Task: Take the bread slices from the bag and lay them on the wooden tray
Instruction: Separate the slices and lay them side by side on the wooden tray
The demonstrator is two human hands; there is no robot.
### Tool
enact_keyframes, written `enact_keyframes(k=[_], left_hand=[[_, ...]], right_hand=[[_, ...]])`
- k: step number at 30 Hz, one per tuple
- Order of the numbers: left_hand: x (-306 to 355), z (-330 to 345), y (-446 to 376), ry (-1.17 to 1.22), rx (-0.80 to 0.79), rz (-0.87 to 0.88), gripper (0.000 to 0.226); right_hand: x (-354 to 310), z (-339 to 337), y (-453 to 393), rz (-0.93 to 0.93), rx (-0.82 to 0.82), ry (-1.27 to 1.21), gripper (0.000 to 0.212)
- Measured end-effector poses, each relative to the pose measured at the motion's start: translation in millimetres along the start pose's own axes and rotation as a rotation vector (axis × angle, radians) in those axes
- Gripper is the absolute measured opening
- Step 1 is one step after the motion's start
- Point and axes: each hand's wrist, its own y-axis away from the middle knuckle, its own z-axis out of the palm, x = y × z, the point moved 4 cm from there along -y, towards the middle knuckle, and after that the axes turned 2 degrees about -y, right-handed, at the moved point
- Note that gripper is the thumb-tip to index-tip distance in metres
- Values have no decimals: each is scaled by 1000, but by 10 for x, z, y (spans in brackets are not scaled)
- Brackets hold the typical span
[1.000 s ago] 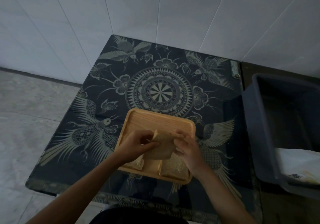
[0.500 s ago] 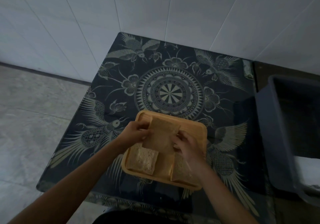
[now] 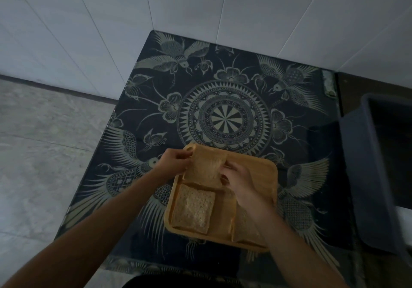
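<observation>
A wooden tray [image 3: 262,167] lies on the dark patterned table near its front edge. Both hands hold one bread slice [image 3: 206,165] over the tray's far left corner: my left hand [image 3: 175,161] pinches its left edge, my right hand [image 3: 239,179] grips its right edge. A second bread slice [image 3: 192,209] lies flat in the tray's near left part. A third slice [image 3: 245,227] sits at the near right, mostly hidden under my right forearm. The bag is only a pale sliver [image 3: 404,215] inside the bin at the right edge.
A dark grey plastic bin [image 3: 354,154] stands to the right of the table. White tiled walls [image 3: 200,4] close the back. The table [image 3: 225,118] has a gold bird and mandala pattern. Grey floor [image 3: 44,145] lies to the left.
Both hands carried the held slice from the tray's middle toward its far left corner. The near left slice, earlier covered by my left hand, now lies in full view. The camera shifted.
</observation>
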Motion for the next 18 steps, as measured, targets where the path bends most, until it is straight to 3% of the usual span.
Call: enact_keyframes(k=[12, 18], left_hand=[[-40, -17, 46, -198, 155, 128, 29], [-28, 13, 73, -289, 178, 165, 25]], right_hand=[[162, 99, -135, -56, 89, -12, 27], [145, 100, -168, -202, 142, 195, 31]])
